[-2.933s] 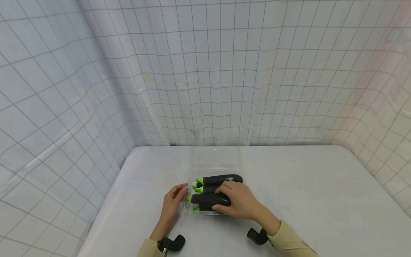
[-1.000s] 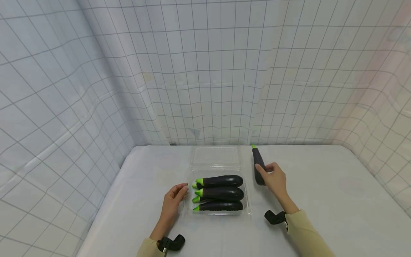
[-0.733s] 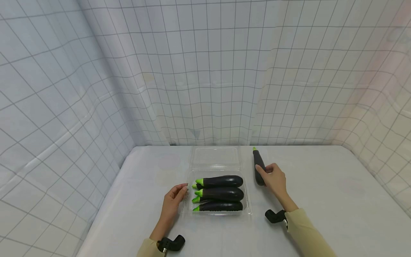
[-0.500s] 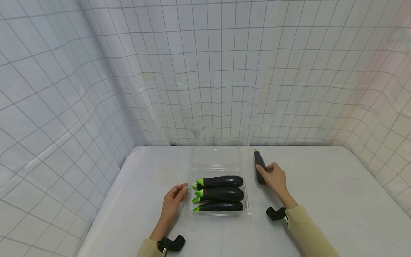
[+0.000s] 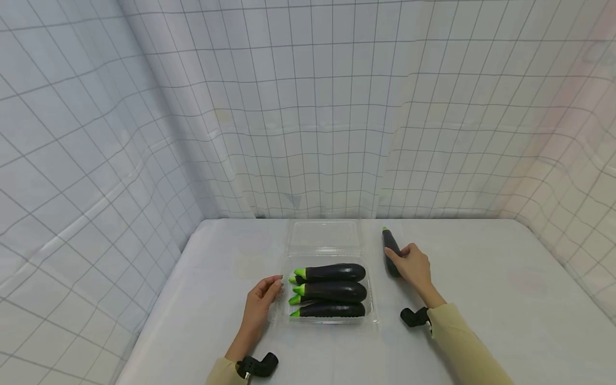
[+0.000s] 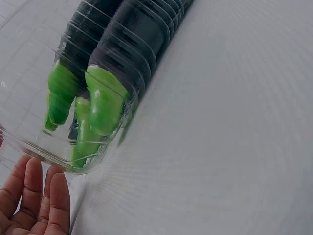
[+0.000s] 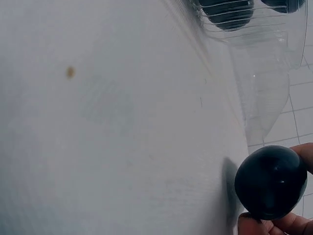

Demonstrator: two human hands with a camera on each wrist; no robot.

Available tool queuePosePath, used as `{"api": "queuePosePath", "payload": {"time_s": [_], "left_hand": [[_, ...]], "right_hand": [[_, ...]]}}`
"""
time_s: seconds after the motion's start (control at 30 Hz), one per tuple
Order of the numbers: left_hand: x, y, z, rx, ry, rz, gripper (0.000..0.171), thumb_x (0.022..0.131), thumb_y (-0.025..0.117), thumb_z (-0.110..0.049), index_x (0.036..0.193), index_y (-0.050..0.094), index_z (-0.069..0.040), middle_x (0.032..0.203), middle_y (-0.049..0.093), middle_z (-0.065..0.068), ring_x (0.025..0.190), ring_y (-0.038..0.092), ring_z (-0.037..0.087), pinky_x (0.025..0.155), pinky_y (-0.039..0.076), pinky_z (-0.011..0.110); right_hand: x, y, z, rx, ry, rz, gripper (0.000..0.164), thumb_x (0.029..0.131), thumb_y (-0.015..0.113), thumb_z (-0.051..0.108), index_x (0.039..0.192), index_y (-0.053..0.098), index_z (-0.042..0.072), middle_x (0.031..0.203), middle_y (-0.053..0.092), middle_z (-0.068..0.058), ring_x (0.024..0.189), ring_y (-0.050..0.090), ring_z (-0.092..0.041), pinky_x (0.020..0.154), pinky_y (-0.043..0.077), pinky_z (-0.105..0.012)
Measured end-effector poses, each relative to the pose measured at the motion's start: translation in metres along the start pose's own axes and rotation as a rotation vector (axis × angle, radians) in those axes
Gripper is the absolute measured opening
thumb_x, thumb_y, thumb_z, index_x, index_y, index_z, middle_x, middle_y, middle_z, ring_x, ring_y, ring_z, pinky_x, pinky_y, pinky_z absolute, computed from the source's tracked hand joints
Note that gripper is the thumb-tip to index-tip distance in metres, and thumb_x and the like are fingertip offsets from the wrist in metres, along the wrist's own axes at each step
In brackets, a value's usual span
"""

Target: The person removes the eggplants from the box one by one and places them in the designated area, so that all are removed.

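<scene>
In the head view a clear plastic clamshell container (image 5: 372, 302) lies open, holding several dark eggplants (image 5: 334, 291) stacked crosswise with green stems to the left. My left hand (image 5: 259, 302) pinches its left rim; in the left wrist view the fingers (image 6: 59, 200) reach the rim beside the green stem ends (image 6: 105, 103). Right of the container, my right hand (image 5: 411, 266) grips another eggplant (image 5: 390, 243) by its thicker end, its stem pointing away. The right wrist view shows the round bottom of that eggplant (image 7: 270, 183) between thumb and fingers, with a shadow on the cloth beside it.
The container's lid (image 5: 323, 235) is folded back towards the far table edge. A white cloth (image 5: 481, 299) covers the table. White curtains with a dark grid (image 5: 308, 133) hang behind and at both sides. Each wrist wears a black camera (image 5: 260, 366).
My right hand has taken an eggplant out of the container and carried it to the right, turning its stem away. Over the last second that stem end has dipped slightly. My left hand stays put.
</scene>
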State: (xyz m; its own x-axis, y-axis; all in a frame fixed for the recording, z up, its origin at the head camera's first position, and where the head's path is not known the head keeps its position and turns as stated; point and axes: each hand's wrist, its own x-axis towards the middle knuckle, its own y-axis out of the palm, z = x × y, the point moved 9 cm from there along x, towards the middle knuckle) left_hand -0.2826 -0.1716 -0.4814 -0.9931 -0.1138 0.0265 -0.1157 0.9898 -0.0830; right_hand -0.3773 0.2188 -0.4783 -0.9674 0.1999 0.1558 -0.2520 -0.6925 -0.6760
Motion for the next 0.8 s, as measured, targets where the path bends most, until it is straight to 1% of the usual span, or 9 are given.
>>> {"api": "queuePosePath", "payload": {"time_s": [0.27,0.5,0.67,0.8], "left_hand": [[0.0001,0.0008,-0.0005,-0.009,0.006,0.007,0.036,0.096,0.058,-0.019,0.120,0.057,0.008,0.116,0.059,0.023,0.096,0.056,0.017,0.081,0.045,0.025],[-0.0006,0.0007,-0.0015,-0.007,0.008,0.005,0.037,0.096,0.058,-0.020,0.119,0.058,0.009,0.116,0.059,0.023,0.098,0.055,0.021,0.082,0.045,0.026],[-0.0013,0.0007,-0.0024,-0.002,0.007,0.003,0.036,0.097,0.058,-0.019,0.120,0.057,0.009,0.116,0.058,0.024,0.099,0.055,0.024,0.082,0.045,0.027],[-0.0023,0.0010,-0.0032,-0.007,0.003,0.006,0.036,0.097,0.057,-0.018,0.120,0.057,0.009,0.117,0.057,0.025,0.099,0.054,0.022,0.082,0.045,0.025]], "right_hand": [[0.0003,0.0010,-0.0034,-0.021,0.014,0.003,0.050,0.085,0.066,0.045,0.093,0.056,-0.003,0.084,0.062,-0.020,0.070,0.058,-0.031,0.059,0.044,-0.041],[0.0007,0.0016,-0.0019,-0.020,0.000,-0.006,0.052,0.086,0.065,0.046,0.094,0.057,-0.005,0.085,0.062,-0.021,0.071,0.059,-0.032,0.063,0.046,-0.044],[0.0011,0.0020,-0.0018,-0.031,0.000,-0.018,0.055,0.087,0.063,0.049,0.094,0.057,-0.006,0.083,0.063,-0.020,0.070,0.059,-0.031,0.062,0.046,-0.043],[0.0010,0.0023,-0.0012,-0.035,-0.002,-0.014,0.057,0.088,0.062,0.049,0.096,0.058,-0.007,0.081,0.064,-0.020,0.067,0.059,-0.030,0.060,0.047,-0.042]]}}
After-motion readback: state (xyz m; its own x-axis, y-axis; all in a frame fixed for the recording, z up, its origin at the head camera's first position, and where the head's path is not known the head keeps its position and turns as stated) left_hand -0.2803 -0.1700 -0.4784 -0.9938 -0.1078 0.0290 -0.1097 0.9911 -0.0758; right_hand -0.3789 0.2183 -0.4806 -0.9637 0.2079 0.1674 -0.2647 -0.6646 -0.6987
